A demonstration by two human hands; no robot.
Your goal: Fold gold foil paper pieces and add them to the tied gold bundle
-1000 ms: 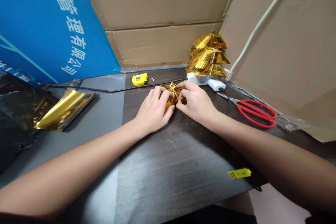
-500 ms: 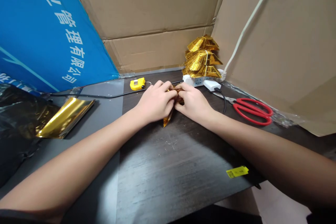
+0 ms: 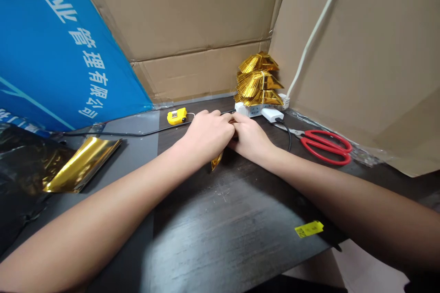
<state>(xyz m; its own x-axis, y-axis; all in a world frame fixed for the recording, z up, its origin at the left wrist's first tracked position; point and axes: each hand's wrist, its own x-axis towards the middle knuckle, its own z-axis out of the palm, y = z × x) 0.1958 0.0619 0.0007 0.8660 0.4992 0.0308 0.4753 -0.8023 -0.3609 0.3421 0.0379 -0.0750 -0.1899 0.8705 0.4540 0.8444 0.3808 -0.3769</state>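
Note:
Both hands meet over the dark tabletop [image 3: 206, 233], closed around a piece of gold foil [image 3: 216, 161]. My left hand [image 3: 210, 132] covers most of the foil, and only a pointed end shows below its palm edge. My right hand [image 3: 250, 135] presses against the left one, its fingers curled at the foil's other side. The fingertips and the middle of the foil are hidden between the hands. Behind them, folded gold foil fans [image 3: 259, 80] are stacked on a white power strip [image 3: 252, 110], with a pale tie around the middle.
Red-handled scissors [image 3: 326, 146] lie at right, by a white charger [image 3: 272, 115]. A yellow tape measure [image 3: 177, 116] sits behind my left hand, near a black cable [image 3: 137, 134]. Gold foil sheets [image 3: 84, 165] lie left beside a black plastic bag [image 3: 24, 178]. Cardboard walls [image 3: 192, 13] stand behind.
My left hand has rolled over further and closed against the right, hiding more of the foil. The whole view has shifted slightly.

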